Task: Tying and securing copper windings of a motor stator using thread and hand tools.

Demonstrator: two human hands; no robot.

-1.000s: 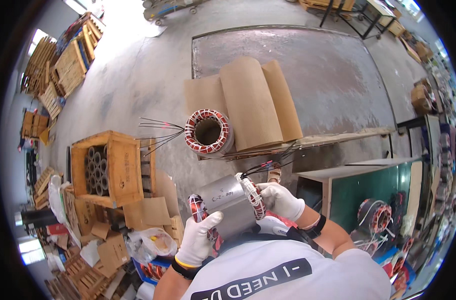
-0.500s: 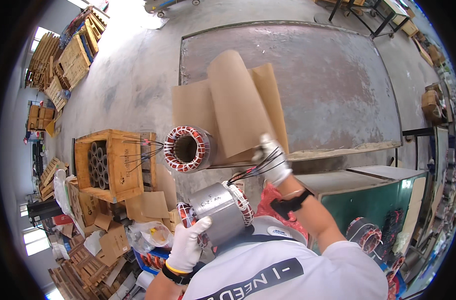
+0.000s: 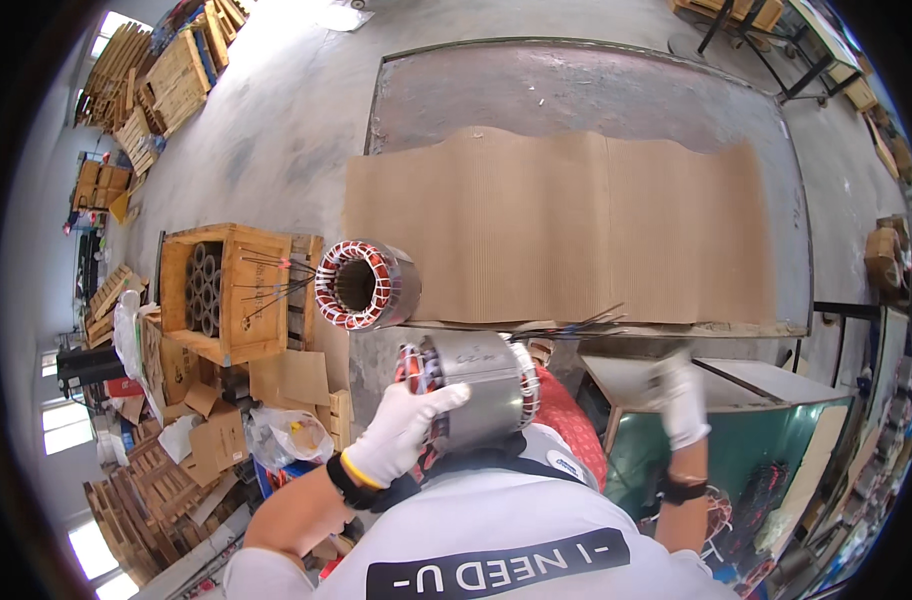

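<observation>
A motor stator (image 3: pixel 484 386), a grey steel cylinder with laced windings at both ends, rests on its side against my body. White-gloved, my left hand (image 3: pixel 408 428) grips its left end. Dark lead wires (image 3: pixel 576 328) stretch from its right end over the table's near edge. My right hand (image 3: pixel 679 400), gloved too, is out to the right, apart from the stator; motion smears its fingers. Another stator (image 3: pixel 396 285) with red and white windings stands at the left end of a brown corrugated cardboard sheet (image 3: pixel 586 230), its leads pointing left.
The cardboard covers the near part of a worn metal-topped table (image 3: pixel 616 85). Left of it, a wooden crate (image 3: pixel 261 295) holds several grey cylinders. A green-sided cabinet (image 3: pixel 666 450) stands at the right. Cardboard boxes (image 3: pixel 216 450) and pallets (image 3: pixel 161 460) crowd the lower left.
The folded cardboard now lies spread out to the right across the table. My right hand has left the wires and cardboard, moving right and down. The held stator has shifted right and up.
</observation>
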